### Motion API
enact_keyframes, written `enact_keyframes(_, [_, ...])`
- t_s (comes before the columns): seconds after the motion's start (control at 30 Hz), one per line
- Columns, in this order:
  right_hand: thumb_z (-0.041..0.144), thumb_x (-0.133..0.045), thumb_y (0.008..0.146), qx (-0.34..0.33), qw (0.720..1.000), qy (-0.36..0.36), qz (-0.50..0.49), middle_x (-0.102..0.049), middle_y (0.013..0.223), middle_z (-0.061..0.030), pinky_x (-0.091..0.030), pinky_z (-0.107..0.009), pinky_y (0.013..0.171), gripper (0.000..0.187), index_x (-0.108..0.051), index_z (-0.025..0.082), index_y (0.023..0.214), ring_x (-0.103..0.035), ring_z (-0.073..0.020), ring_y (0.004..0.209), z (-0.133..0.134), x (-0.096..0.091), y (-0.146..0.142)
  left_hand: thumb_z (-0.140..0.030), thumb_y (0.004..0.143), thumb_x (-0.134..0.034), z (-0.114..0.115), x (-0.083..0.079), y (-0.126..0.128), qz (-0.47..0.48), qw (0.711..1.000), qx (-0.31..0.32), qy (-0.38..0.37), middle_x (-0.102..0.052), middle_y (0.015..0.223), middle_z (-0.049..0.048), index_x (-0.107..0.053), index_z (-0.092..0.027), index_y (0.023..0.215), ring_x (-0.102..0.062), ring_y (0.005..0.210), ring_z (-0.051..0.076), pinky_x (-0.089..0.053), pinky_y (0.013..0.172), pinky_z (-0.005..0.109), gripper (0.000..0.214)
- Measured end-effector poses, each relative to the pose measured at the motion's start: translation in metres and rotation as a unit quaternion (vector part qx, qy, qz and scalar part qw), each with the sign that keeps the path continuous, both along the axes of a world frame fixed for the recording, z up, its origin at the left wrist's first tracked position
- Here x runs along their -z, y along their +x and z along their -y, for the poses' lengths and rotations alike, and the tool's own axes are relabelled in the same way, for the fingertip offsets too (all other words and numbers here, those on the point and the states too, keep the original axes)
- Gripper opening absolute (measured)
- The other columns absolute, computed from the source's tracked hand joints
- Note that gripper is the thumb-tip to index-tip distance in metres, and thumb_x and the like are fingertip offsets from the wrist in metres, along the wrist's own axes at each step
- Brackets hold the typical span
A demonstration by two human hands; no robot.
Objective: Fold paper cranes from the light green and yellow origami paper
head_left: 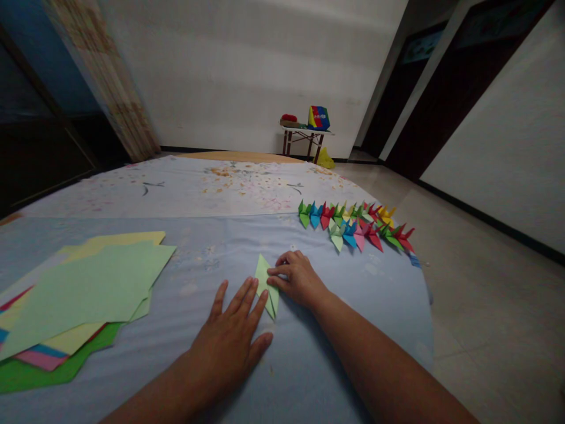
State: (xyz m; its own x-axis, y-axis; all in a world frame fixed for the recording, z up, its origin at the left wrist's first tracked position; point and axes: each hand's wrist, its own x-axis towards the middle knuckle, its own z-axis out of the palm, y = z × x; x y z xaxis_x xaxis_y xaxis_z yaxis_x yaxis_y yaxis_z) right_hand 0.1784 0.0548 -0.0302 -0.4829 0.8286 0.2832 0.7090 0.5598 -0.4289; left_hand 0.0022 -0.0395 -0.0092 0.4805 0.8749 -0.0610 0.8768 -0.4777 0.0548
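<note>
A small light green folded paper point(263, 272), a narrow kite shape, lies on the blue cloth-covered table point(309, 365). My left hand point(232, 338) lies flat with fingers spread, its fingertips resting on the paper's lower left edge. My right hand point(298, 277) has its fingers curled and pressed down on the paper's right side. Neither hand lifts the paper off the cloth.
A stack of coloured paper sheets point(83, 294), green on top, lies at the left. Several folded paper cranes point(355, 227) in many colours sit in rows at the right, near the table's edge. A small table point(304, 138) with objects stands by the far wall.
</note>
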Motion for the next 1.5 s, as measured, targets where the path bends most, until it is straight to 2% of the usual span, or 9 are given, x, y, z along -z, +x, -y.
enact_keyframes(0.2, [0.041, -0.061, 0.079, -0.007, 1.000, 0.005, 0.007, -0.058, 0.094, -0.0025, -0.033, -0.033, 0.080, 0.019, -0.069, 0.032, 0.093, -0.045, -0.0181, 0.092, -0.001, 0.000, 0.000, -0.050, 0.089, -0.030, 0.019, -0.017, 0.005, 0.001, 0.999, 0.028, -0.034, -0.034, 0.141, 0.0158, -0.038, -0.021, 0.135, -0.020, 0.135, 0.029, -0.004, 0.105, 0.059, 0.055])
enact_keyframes(0.33, [0.042, -0.060, 0.080, -0.003, 1.000, 0.015, 0.018, -0.058, 0.094, -0.0026, -0.032, -0.034, 0.079, 0.018, -0.069, 0.033, 0.093, -0.044, -0.0187, 0.093, 0.000, -0.001, 0.000, -0.045, 0.089, -0.034, 0.015, -0.024, 0.009, 0.017, 1.000, 0.013, 0.012, -0.047, 0.134, 0.0118, -0.051, -0.026, 0.124, -0.030, 0.131, 0.028, -0.007, 0.104, 0.058, 0.043])
enact_keyframes(0.43, [0.041, -0.060, 0.080, 0.008, 0.999, 0.036, 0.028, -0.058, 0.095, -0.0029, -0.030, -0.035, 0.079, 0.017, -0.070, 0.032, 0.091, -0.043, -0.0201, 0.095, 0.004, -0.003, -0.003, -0.037, 0.091, -0.033, 0.005, -0.026, 0.013, 0.036, 0.997, -0.037, 0.059, -0.059, 0.122, 0.0073, -0.057, -0.025, 0.116, -0.040, 0.124, 0.027, -0.011, 0.104, 0.055, 0.037])
enact_keyframes(0.7, [0.035, -0.056, 0.083, 0.016, 0.998, 0.023, 0.049, -0.061, 0.089, -0.0042, -0.031, -0.034, 0.080, 0.018, -0.069, 0.025, 0.091, -0.045, -0.0194, 0.092, 0.011, -0.010, -0.009, -0.036, 0.089, -0.039, -0.009, -0.004, 0.013, 0.039, 0.992, -0.067, 0.097, -0.056, 0.124, 0.0112, -0.052, -0.018, 0.122, -0.048, 0.114, 0.028, -0.024, 0.100, 0.051, 0.040])
enact_keyframes(0.8, [0.037, -0.056, 0.083, 0.043, 0.998, 0.025, 0.030, -0.059, 0.099, -0.0053, -0.031, -0.035, 0.084, 0.022, -0.067, 0.026, 0.098, -0.044, -0.0206, 0.098, 0.006, -0.015, -0.010, -0.035, 0.089, -0.041, -0.009, 0.002, 0.014, 0.025, 0.992, -0.074, 0.099, -0.054, 0.127, 0.0125, -0.052, -0.017, 0.122, -0.045, 0.117, 0.029, -0.027, 0.098, 0.050, 0.040])
enact_keyframes(0.97, [0.054, -0.061, 0.073, 0.066, 0.995, 0.018, 0.075, -0.042, 0.132, -0.0104, -0.026, -0.044, 0.094, 0.062, -0.047, 0.026, 0.126, -0.030, -0.0284, 0.119, -0.010, -0.017, -0.024, -0.034, 0.088, -0.042, -0.008, 0.004, 0.017, 0.019, 0.993, -0.079, 0.089, -0.052, 0.129, 0.0129, -0.051, -0.017, 0.123, -0.043, 0.119, 0.030, -0.030, 0.096, 0.048, 0.040])
enact_keyframes(1.13, [0.063, -0.062, 0.065, 0.096, 0.990, -0.036, 0.096, -0.036, 0.137, -0.0124, -0.024, -0.048, 0.096, 0.078, -0.042, 0.027, 0.131, -0.025, -0.0310, 0.124, -0.029, -0.009, -0.031, -0.035, 0.089, -0.040, -0.009, 0.007, 0.017, 0.009, 0.994, -0.085, 0.072, -0.050, 0.131, 0.0129, -0.049, -0.017, 0.126, -0.042, 0.121, 0.030, -0.031, 0.096, 0.049, 0.042])
enact_keyframes(1.4, [0.062, -0.066, 0.061, 0.157, 0.984, -0.059, 0.066, -0.038, 0.135, -0.0118, -0.025, -0.047, 0.095, 0.081, -0.043, 0.026, 0.129, -0.027, -0.0311, 0.123, -0.056, -0.003, -0.027, -0.036, 0.089, -0.039, -0.012, 0.011, 0.017, -0.001, 0.994, -0.087, 0.071, -0.049, 0.133, 0.0121, -0.049, -0.018, 0.127, -0.041, 0.121, 0.029, -0.029, 0.098, 0.050, 0.043])
enact_keyframes(1.5, [0.057, -0.064, 0.066, 0.187, 0.979, -0.051, 0.059, -0.041, 0.132, -0.0112, -0.025, -0.047, 0.095, 0.070, -0.047, 0.025, 0.126, -0.029, -0.0303, 0.122, -0.065, -0.004, -0.024, -0.037, 0.090, -0.038, -0.011, 0.011, 0.016, -0.001, 0.994, -0.087, 0.071, -0.049, 0.133, 0.0118, -0.049, -0.018, 0.127, -0.041, 0.122, 0.029, -0.027, 0.100, 0.051, 0.043])
